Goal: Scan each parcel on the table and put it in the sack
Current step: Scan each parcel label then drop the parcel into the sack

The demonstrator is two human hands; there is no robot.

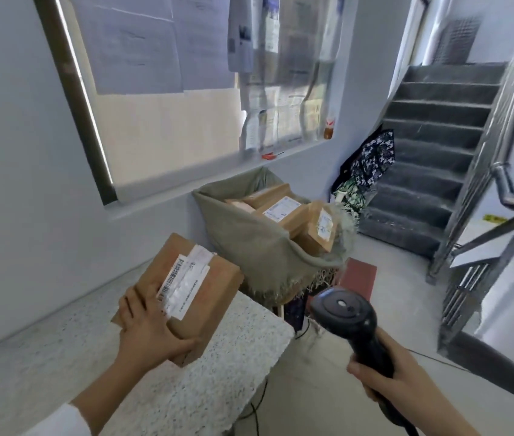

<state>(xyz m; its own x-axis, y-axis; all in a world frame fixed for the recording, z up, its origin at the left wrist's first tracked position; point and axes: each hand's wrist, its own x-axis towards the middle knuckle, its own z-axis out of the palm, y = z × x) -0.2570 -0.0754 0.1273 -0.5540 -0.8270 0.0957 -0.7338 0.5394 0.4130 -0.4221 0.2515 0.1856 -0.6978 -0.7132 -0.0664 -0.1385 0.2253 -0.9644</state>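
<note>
One parcel [205, 297] is in hand. The left hand [150, 332] grips its near end, fingers laid over the top beside the label [186, 286], thumb curled round the near side. It holds the parcel tilted above the far corner of the table [233, 366]; whether the lower edge touches the tabletop cannot be told. The barcode [171, 277] faces up. Past the table's end stands the sack [249, 247], mouth open, with at least three boxes [284, 212] already inside, one leaning at the right rim. Right of it the scanner [343, 313] is raised, its back toward the camera, so where its window aims is hidden. The right hand [381, 376] is wrapped round its handle. No beam shows on the label, so the step is judged to be either the scan itself or the carry to the sack just after it. If the parcel is unscanned, the next move calls for bringing the scanner's window over the barcode. Then the parcel has to clear the sack's near rim and be released onto the boxes.
</note>
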